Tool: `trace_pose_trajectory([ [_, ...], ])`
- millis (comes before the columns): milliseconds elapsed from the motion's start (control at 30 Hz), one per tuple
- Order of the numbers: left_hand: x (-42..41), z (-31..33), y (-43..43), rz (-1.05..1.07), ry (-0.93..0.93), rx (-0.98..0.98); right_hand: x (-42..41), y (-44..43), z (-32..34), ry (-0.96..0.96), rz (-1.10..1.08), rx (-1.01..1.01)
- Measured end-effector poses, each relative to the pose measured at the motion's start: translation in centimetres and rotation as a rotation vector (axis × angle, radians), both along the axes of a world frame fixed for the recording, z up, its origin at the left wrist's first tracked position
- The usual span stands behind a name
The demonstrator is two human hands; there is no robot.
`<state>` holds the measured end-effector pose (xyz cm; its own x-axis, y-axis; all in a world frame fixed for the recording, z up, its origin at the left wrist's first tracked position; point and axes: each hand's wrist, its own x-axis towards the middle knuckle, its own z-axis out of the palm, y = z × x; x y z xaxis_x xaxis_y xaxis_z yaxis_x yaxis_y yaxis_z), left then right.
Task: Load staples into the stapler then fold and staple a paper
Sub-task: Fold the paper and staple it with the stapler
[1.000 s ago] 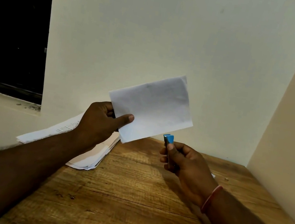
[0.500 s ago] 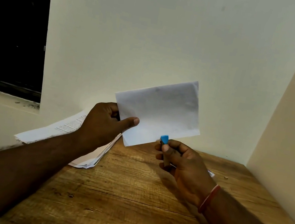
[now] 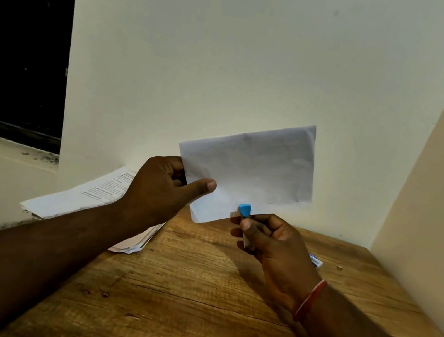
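A folded white paper [image 3: 252, 170] is held up in the air above the wooden table [image 3: 192, 304]. My left hand [image 3: 161, 190] pinches its lower left corner between thumb and fingers. My right hand [image 3: 270, 244] is closed around a small blue stapler [image 3: 245, 210], of which only the blue tip shows above the fingers. That tip overlaps the paper's bottom edge, near the middle. The rest of the stapler is hidden in my fist.
A stack of printed sheets [image 3: 99, 194] lies at the table's back left corner, partly over the edge. A small blue-and-white packet [image 3: 315, 261] peeks out behind my right hand. Walls close in at the back and right; a dark window [image 3: 20, 31] is on the left.
The paper has shifted right and slightly down with my left hand. My right hand has brought the stapler left and up until its tip meets the paper's bottom edge.
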<state>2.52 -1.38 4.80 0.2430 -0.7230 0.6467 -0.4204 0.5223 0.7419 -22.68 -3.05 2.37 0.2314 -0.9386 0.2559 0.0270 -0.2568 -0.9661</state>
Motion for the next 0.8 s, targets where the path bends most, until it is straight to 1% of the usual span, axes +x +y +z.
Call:
trace_pose_trajectory([
  [133,-0.2,0.1,0.1,0.015,-0.007,0.002,0.0,0.0,0.1,0.008,-0.011,-0.006],
  [367,-0.6,0.1,0.3,0.002,0.041,0.012,0.1,0.3,0.2,-0.005,-0.035,-0.037],
  [667,-0.8,-0.3,0.4,-0.041,0.107,0.054,0.2,0.0,0.3,0.079,-0.124,-0.108],
  [800,-1.2,-0.5,0.6,-0.056,0.135,0.064,0.3,0.0,0.3,0.064,-0.155,-0.105],
])
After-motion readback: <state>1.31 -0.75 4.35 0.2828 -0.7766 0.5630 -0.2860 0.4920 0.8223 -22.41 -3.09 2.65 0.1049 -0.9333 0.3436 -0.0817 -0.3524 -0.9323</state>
